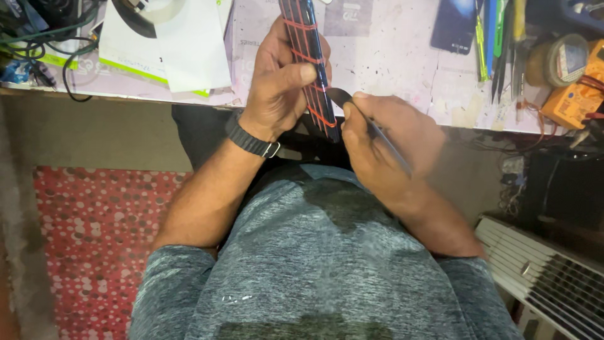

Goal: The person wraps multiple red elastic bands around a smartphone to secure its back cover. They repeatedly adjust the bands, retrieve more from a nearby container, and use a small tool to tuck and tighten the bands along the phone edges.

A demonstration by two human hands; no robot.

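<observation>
As the view looks straight down over a grey marled shirt (327, 264), a red mat dotted with white spots (94, 239) lies on the floor at far left. Above it, on the pale, stained workbench (390, 56), sit tangled dark cables (38, 38) and white folded papers (182, 44).

The left hand (277, 88), with a dark strap watch (251, 140) at its wrist, is closed around a slim dark phone bound with red rubber bands (309, 56), thumb pressed across its edge. The phone is held upright over the bench edge, in front of the body.

The right hand (384, 141) pinches a thin dark metal prying tool (343, 97) between thumb and fingers, its rounded tip touching the phone's lower side edge.

The step in hand looks like working the tip along the seam; the next move probably calls for light, steady pressure while the left grip keeps the phone from twisting. The bands cross the edge and could catch the tip.

To the right lie another dark phone (454, 25), a row of coloured hand tools (500, 38), a roll of tape (563, 60) and an orange meter (576, 94).
</observation>
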